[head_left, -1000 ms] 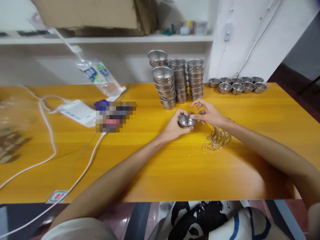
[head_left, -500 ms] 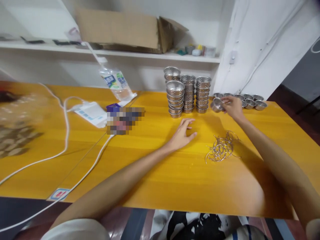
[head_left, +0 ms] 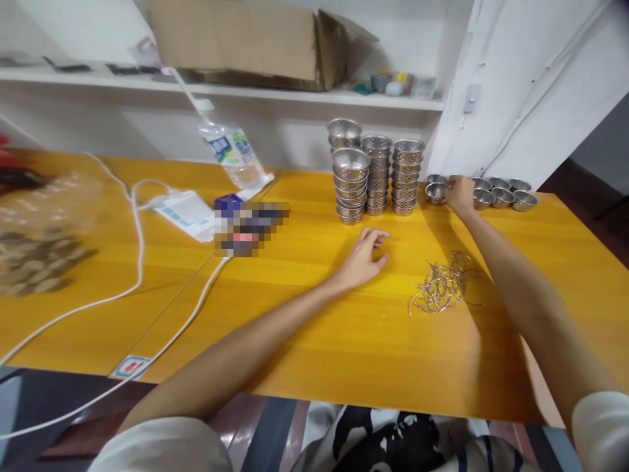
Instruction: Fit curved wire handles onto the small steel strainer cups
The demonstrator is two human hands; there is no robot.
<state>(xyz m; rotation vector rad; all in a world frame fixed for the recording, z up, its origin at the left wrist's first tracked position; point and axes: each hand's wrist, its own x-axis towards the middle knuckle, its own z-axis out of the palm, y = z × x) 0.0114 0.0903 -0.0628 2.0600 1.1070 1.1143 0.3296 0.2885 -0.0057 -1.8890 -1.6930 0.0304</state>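
Note:
At the back right, my right hand [head_left: 460, 195] grips the rim of a small perforated metal cup [head_left: 436, 194], which is at the left end of the rows of single cups [head_left: 502, 197] by the wall. Some of those cups are partly hidden behind the hand. My left hand [head_left: 362, 259] hovers over or rests on the table, fingers loosely bent and apart, holding nothing. Beyond it rise three stacks of the same kind of cup: a left stack [head_left: 350, 187], a middle stack [head_left: 377, 176] and a right stack [head_left: 407, 177]. A tangle of curved metal wires [head_left: 439, 285] lies between my forearms.
A plastic bottle [head_left: 233, 157], a white power strip [head_left: 184, 215] and white cables [head_left: 140, 249] occupy the left side of the yellow table [head_left: 304, 354]. Farther left are a plastic bag [head_left: 59, 200] and brownish pieces [head_left: 42, 265]. A cardboard box [head_left: 236, 42] sits on the shelf above.
My right hand has carried the cup back and slightly right, setting it down among the single cups' left end. My left hand has barely moved. The view has shifted a little.

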